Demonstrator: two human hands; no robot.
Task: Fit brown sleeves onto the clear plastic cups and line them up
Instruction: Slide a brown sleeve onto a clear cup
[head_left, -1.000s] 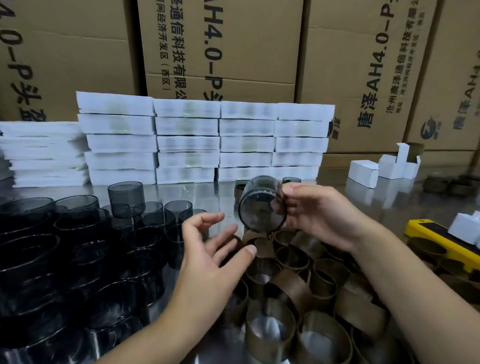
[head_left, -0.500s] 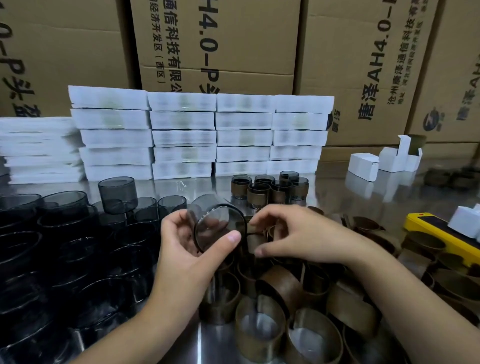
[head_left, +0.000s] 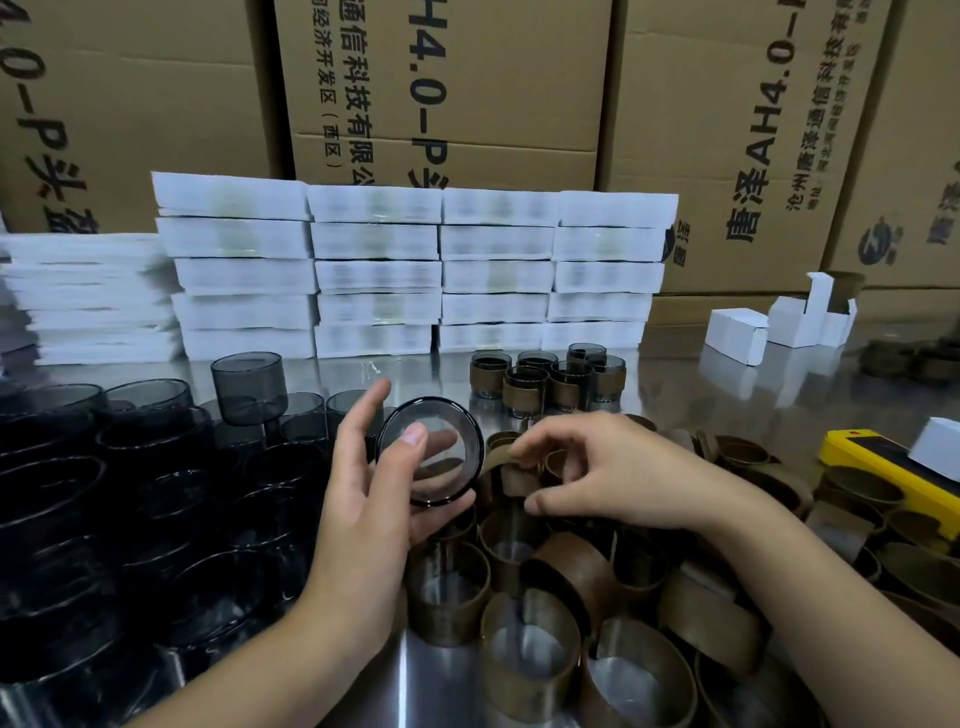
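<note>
My left hand grips a clear smoky plastic cup on its side, its round end facing me. Just to its right, my right hand pinches a brown sleeve from the pile of loose brown sleeves on the steel table. Behind my hands stands a cluster of several cups fitted with sleeves. Many bare smoky cups are heaped at the left, one upright cup on top.
Stacks of white flat packs form a wall at the back, cardboard cartons behind them. Small white boxes sit at the right rear. A yellow device lies at the right edge among more sleeves.
The cup passed from my right hand to my left and came down lower. My right hand dropped to the sleeve pile and took hold of a brown sleeve.
</note>
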